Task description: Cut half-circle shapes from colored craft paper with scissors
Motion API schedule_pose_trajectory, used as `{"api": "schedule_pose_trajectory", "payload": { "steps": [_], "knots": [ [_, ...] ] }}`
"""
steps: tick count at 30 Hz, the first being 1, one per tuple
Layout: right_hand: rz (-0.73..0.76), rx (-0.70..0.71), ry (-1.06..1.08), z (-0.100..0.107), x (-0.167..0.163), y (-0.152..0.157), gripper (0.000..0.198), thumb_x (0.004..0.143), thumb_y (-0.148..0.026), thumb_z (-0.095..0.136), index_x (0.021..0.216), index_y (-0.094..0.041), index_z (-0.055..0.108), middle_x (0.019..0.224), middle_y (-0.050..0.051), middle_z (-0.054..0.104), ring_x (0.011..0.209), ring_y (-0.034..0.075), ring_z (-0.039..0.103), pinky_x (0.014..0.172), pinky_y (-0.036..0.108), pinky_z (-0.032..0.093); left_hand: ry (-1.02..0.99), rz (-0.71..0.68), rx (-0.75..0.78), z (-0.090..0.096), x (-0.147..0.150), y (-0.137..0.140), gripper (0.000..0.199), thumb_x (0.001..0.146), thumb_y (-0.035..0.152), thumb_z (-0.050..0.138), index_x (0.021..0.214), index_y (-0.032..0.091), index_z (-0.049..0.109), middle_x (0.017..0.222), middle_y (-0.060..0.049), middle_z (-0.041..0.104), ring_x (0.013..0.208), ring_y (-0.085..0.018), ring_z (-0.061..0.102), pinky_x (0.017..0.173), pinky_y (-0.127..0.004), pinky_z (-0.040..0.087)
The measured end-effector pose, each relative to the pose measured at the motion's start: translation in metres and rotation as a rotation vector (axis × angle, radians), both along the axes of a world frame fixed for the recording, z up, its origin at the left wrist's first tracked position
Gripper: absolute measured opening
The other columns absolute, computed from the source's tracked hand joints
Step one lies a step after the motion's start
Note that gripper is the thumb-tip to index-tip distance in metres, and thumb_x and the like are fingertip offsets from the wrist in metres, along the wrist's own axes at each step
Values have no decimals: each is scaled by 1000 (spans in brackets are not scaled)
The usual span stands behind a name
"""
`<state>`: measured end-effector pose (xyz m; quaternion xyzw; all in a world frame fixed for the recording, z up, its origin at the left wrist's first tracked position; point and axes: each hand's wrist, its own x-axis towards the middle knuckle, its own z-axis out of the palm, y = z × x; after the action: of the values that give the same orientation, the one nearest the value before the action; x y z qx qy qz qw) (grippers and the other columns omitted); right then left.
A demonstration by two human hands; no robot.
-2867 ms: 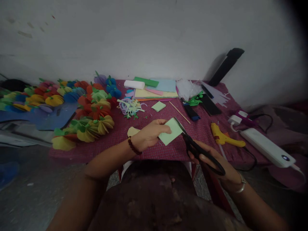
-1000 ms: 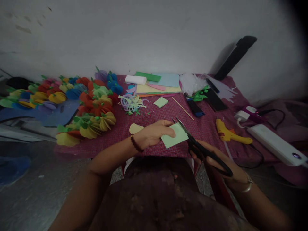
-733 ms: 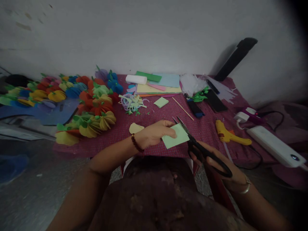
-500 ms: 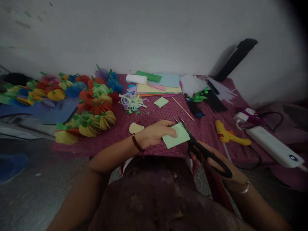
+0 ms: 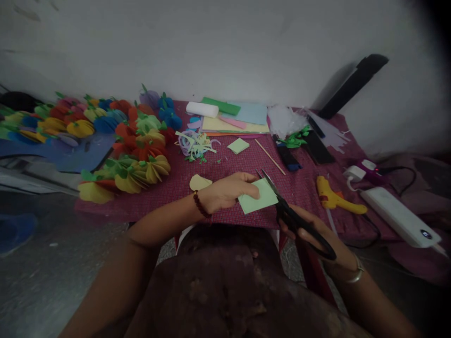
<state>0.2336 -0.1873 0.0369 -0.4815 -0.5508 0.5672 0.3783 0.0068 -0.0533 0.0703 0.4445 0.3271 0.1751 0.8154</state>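
My left hand pinches a light green square of paper between thumb and fingers, above the front of the table. Whether it is one sheet or a folded stack I cannot tell. In my right hand is a pair of black-handled scissors, the fingers through the handles. Its narrowly parted blades lie along the upper right edge of the paper. Behind my left wrist rests a pale yellow paper piece with a rounded end. Farther back lies another light green paper square.
Paper scraps, a thin stick and coloured sheets lie toward the back. Many colourful paper pumpkins fill the left. On the right are a yellow glue gun, a white power bank and cables.
The camera view has shifted slightly. The scissor blades are a little closer together at the paper's edge; the left hand keeps the same hold.
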Motion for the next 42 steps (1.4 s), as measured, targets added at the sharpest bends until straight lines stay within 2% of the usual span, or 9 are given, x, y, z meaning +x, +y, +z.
{"api": "schedule_pose_trajectory", "payload": {
  "steps": [7, 17, 21, 26, 35, 37, 42],
  "knots": [
    [-16, 36, -11, -4, 0, -2, 60, 85, -56, 69, 136, -24, 61, 80, 2, 60, 66, 14, 49, 60, 27, 40, 9, -24, 24, 3, -4, 2, 18, 48, 10, 66, 67, 12, 68, 58, 0, 66, 46, -9, 56, 45, -20, 42],
    [-24, 64, -19, -3, 2, 0, 54, 84, -52, 73, 132, -27, 65, 76, 0, 62, 60, 12, 51, 58, 25, 44, -30, -93, 0, 10, -7, 5, 18, 49, 6, 64, 65, 13, 69, 59, 0, 68, 49, -10, 59, 49, -19, 47],
    [-33, 63, -81, 1, 7, 1, 58, 80, -53, 76, 132, -26, 67, 79, 2, 67, 66, 15, 59, 64, 27, 50, -17, -147, -7, 11, -9, 9, 17, 47, 7, 65, 63, 12, 69, 58, 0, 69, 48, -11, 60, 47, -19, 47],
    [-45, 60, -150, 4, 11, 1, 61, 78, -54, 78, 129, -23, 70, 91, 8, 75, 83, 23, 70, 78, 33, 57, -14, -184, 22, 7, -11, 13, 20, 46, 11, 67, 66, 11, 71, 62, -2, 70, 48, -11, 59, 46, -19, 47],
    [12, 41, -190, 14, 11, 5, 55, 81, -49, 76, 132, -27, 69, 111, 11, 78, 105, 30, 72, 94, 41, 57, -22, -232, 13, 6, -14, 17, 26, 45, 10, 72, 70, 11, 73, 65, -3, 72, 54, -12, 63, 52, -20, 50],
    [27, 43, -183, 15, 12, 6, 55, 82, -48, 77, 133, -28, 69, 109, 10, 78, 107, 30, 72, 95, 43, 57, -25, -226, 16, 7, -14, 18, 25, 45, 8, 71, 70, 11, 73, 65, -2, 72, 55, -11, 63, 52, -19, 50],
    [17, 50, -181, 9, 15, 7, 61, 80, -54, 76, 132, -23, 70, 88, 9, 78, 102, 32, 73, 91, 44, 58, -26, -229, -1, 6, -13, 20, 23, 47, 6, 70, 70, 11, 73, 65, -3, 72, 54, -12, 63, 54, -22, 52]
  ]
}}
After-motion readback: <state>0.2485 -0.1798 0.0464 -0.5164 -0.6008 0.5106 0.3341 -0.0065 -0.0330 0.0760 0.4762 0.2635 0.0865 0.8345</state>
